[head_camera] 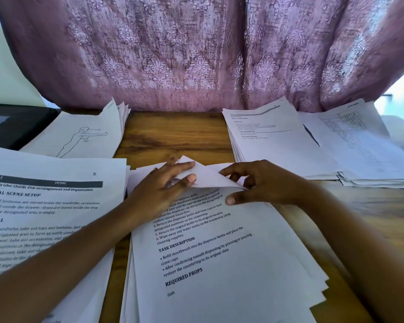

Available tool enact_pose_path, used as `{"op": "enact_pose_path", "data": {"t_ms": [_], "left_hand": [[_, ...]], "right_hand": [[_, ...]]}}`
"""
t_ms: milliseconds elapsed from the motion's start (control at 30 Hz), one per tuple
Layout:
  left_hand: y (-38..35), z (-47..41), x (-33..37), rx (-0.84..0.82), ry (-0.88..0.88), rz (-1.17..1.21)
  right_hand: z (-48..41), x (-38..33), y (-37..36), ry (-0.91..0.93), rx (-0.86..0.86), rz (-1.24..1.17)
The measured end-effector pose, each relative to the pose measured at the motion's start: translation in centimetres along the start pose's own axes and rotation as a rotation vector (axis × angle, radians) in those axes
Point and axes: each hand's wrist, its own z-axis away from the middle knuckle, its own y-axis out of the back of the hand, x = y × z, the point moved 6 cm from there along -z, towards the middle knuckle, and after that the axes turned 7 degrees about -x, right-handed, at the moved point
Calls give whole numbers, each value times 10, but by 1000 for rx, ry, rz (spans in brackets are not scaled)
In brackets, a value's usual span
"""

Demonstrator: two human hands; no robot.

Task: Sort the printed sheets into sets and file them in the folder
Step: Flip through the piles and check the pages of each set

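So that the top sheet (204, 177) can seemingly peel off the central stack (219, 252) on the bench (173, 136), the left hand (163, 186) and right hand (262, 183) pinch its lifted far edge between fingers and thumb.

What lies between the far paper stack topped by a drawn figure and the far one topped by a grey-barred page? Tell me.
Head view: only bare brown wooden tabletop separates the figure-drawing stack from the grey-barred stack.

I read the curtain (196, 54) as mauve with a pale damask motif; the table (173, 136) brown wood grain; the sheets (219, 264) white (black print).
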Motion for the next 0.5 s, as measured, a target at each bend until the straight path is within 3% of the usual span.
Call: {"op": "enact_pose_path", "data": {"t_ms": [100,200,333,400,500], "left_hand": [[1,3,5,-9,-9,8],[-1,5,15,-58,-74,45],[-11,10,24,-159,-225,-121],[-14,13,27,-183,-222,-155],[-16,14,24,-183,-171,-164]], "right_hand": [[6,-14,0,78,-37,108],[19,-18,-2,49,-212,-27],[35,-18,-6,1,-392,-42],[32,-15,-5,-25,-345,-70],[17,-2,11,-15,7,25]]}}
